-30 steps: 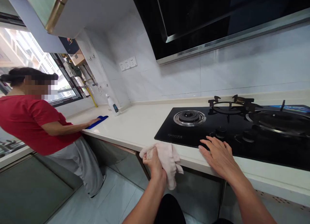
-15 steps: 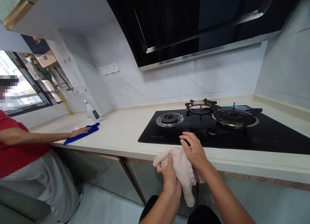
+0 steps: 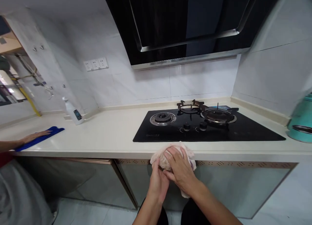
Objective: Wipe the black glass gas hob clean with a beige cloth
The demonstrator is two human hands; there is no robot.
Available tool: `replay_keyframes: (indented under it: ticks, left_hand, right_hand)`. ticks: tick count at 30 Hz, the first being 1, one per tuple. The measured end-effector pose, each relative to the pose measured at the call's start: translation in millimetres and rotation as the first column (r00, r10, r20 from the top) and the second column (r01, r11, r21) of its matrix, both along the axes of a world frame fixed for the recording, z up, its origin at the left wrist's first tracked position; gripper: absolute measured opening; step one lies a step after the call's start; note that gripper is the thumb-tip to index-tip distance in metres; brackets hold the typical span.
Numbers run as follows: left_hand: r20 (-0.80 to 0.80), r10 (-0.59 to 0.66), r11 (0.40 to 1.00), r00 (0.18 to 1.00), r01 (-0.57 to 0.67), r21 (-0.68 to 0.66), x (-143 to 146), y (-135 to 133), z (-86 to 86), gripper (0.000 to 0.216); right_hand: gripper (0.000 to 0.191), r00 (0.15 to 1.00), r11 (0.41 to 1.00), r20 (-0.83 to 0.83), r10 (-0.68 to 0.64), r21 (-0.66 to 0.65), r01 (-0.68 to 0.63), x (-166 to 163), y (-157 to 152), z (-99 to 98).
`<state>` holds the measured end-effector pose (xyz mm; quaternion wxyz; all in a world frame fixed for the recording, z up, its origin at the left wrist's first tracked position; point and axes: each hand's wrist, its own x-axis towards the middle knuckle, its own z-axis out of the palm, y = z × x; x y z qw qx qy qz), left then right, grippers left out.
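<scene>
A pale pink cloth [image 3: 158, 154], bunched up with a beige patch showing, is held between both hands at the counter's front edge. My left hand [image 3: 158, 182] grips it from below and the left, thumb on top. Over its upper right side, my right hand [image 3: 180, 169] is closed with bent fingers pressing into the folds. Part of the cloth hangs down beneath my right wrist. Just behind the hands lies the black gas hob [image 3: 158, 134], with a burner [image 3: 162, 118] at its left and a loose-looking pan support [image 3: 190, 108] towards the back.
At the left, another person's hand [image 3: 34, 137] rests on a blue cloth [image 3: 50, 134] on the white counter [image 3: 109, 131]. A white spray bottle [image 3: 74, 112] stands near the wall. The black range hood [image 3: 165, 27] overhangs the hob. A turquoise container [image 3: 301, 118] is at the right.
My right hand has come down onto the pink cloth, which is more bunched now. The view has turned right, bringing the turquoise container into sight. The other person's hand stays on the blue cloth.
</scene>
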<state>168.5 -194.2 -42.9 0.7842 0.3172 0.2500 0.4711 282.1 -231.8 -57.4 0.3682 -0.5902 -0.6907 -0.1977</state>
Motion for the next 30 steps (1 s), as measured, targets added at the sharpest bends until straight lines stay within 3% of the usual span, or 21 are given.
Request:
replay_keyframes:
  ticks: [5,7,8,10,12,14,16,19,22,30]
  left_hand:
    - [-0.418,-0.014,0.979,0.908,0.097,0.178,-59.3,30.5,-26.1,0.068]
    - [-0.555,0.070,0.940,0.829,0.131,0.314,-82.2,47.6,-22.6,0.060]
    - [-0.594,0.172,0.903,0.785,0.115,0.414,-91.4,56.1,-16.7,0.056]
    - [-0.606,0.417,0.783,0.678,0.072,0.618,-103.4,71.9,0.8,0.052]
    - [-0.521,0.650,0.593,0.553,0.060,0.803,-106.8,86.5,19.4,0.047]
    - [-0.408,0.783,0.397,0.469,0.127,0.909,-103.2,100.6,32.1,0.041]
    - [-0.341,0.838,0.268,0.427,0.222,0.937,-95.8,113.6,35.3,0.036]
    - [-0.293,0.890,0.181,0.350,0.318,0.931,-85.2,127.1,26.1,0.034]
    - [-0.214,0.930,0.102,0.300,0.348,0.932,-80.1,130.6,12.1,0.039]
    - [-0.098,0.968,0.026,0.232,0.294,0.955,-69.8,128.5,-12.0,0.043]
  right_hand:
    - [0.095,0.976,0.982,0.131,-0.174,-0.058,0.182,-11.8,27.5,-2.1]
    - [0.095,0.958,0.969,0.168,-0.231,-0.045,0.241,-15.4,38.4,-7.1]
    - [0.090,0.951,0.965,0.183,-0.249,-0.032,0.259,-15.6,42.5,-9.8]
    - [0.074,0.940,0.962,0.212,-0.266,-0.005,0.273,-11.9,46.7,-14.5]
    - [0.057,0.932,0.965,0.250,-0.261,0.040,0.260,-2.6,44.9,-16.8]
    - [0.049,0.929,0.972,0.286,-0.233,0.075,0.221,11.9,36.7,-15.8]
    - [0.051,0.934,0.979,0.294,-0.204,0.061,0.194,31.4,22.2,-12.5]
    - [0.072,0.939,0.980,0.287,-0.188,-0.002,0.197,69.9,-10.9,-8.4]
    - [0.086,0.925,0.962,0.285,-0.251,-0.028,0.270,118.7,-53.1,-10.7]
    - [0.074,0.797,0.828,0.275,-0.538,-0.004,0.560,260.3,-165.3,-26.4]
